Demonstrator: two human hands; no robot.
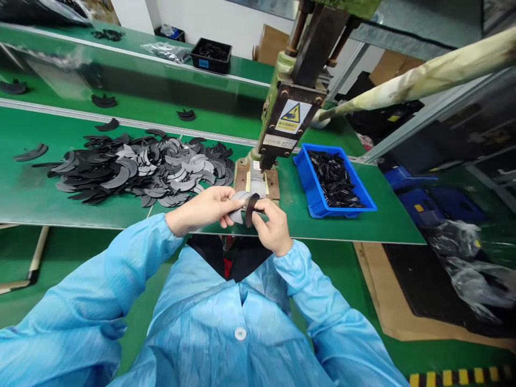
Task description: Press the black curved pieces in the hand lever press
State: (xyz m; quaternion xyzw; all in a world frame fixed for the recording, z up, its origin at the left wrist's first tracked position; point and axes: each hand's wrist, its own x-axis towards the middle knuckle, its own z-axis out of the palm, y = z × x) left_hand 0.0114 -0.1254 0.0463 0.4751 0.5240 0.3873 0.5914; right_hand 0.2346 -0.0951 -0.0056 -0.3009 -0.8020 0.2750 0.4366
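Between my fingers, in front of the hand press (282, 107), are curved plastic parts. My left hand (207, 208) is closed on several grey curved parts (237, 207), fanned together. Thumb and fingers of my right hand (272, 223) pinch a dark curved part (250, 209), held upright right beside the grey ones; whether they touch I cannot tell. Just behind both hands is the press's metal fixture (257, 180). A large pile of grey and black curved parts (137, 166) lies on the green table to the left.
A blue bin (304, 185) of small black pieces stands right of the press. Behind runs a green belt (141, 107) with a few curved parts. A black bin (212, 67) sits on the far ledge. The press's wrapped lever (419, 80) reaches out at upper right.
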